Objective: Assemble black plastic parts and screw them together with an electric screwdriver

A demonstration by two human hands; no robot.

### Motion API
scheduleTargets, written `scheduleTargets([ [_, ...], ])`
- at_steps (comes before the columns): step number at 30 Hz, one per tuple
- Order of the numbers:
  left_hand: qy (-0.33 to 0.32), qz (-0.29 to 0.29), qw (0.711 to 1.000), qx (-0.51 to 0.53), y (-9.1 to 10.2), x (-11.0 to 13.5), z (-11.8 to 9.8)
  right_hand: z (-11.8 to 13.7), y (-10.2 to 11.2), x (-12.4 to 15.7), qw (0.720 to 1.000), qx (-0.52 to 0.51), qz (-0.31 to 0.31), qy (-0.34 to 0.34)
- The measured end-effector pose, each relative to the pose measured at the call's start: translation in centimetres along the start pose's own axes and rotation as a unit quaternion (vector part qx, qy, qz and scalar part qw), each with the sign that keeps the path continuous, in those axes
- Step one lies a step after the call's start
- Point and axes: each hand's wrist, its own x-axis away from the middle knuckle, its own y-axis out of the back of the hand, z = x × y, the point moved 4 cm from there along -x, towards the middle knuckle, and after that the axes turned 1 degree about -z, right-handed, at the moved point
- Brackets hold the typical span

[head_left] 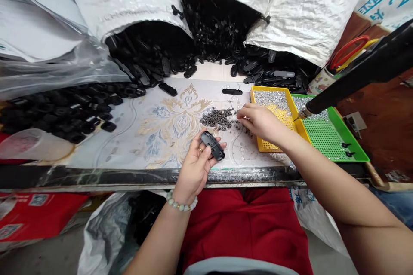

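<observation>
My left hand (196, 164) is closed around a small black plastic part (212, 145), held just above the near edge of the patterned table cloth (167, 124). My right hand (260, 121) reaches over a pile of small dark metal pieces (218, 118), with its fingertips pinched together at the pile's right side. What the fingertips hold, if anything, is too small to make out. A black powered screwdriver (361, 77) hangs from the right with its tip over the trays.
White sacks (129, 0) spill heaps of black plastic parts (145, 56) along the back and left. A yellow tray (254, 94) and a green tray (355, 146) hold small screws at right. Loose black parts (232, 91) lie on the cloth.
</observation>
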Motion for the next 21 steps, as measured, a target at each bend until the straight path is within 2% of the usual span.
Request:
scheduleTargets([
  [5,0.029,-0.017,0.997,-0.063,0.4,-0.1,-0.3,-4.7,-0.4,-5.4,0.982,0.141,0.011,-0.128],
  [8,0.013,-0.059,0.980,-0.189,1.9,-0.5,-1.7,-5.7,-0.9,-8.9,0.981,0.149,0.008,-0.126],
  [11,-0.074,-0.077,0.935,-0.339,3.4,-1.2,-4.7,-4.3,-1.3,-10.6,0.986,0.138,0.010,-0.094],
  [13,-0.144,-0.060,0.885,-0.438,3.7,-2.3,-7.1,-2.5,-1.2,-10.0,0.990,0.125,0.001,-0.063],
  [15,-0.214,-0.057,0.817,-0.532,3.9,-4.4,-9.6,-0.3,-1.0,-7.8,0.995,0.100,-0.017,-0.018],
  [18,-0.266,-0.100,0.725,-0.627,4.4,-9.8,-12.8,3.1,-1.1,-3.5,0.997,0.057,-0.021,0.057],
  [21,-0.265,-0.136,0.715,-0.633,5.3,-15.8,-14.3,5.5,-1.8,-1.7,0.992,0.047,0.041,0.110],
])
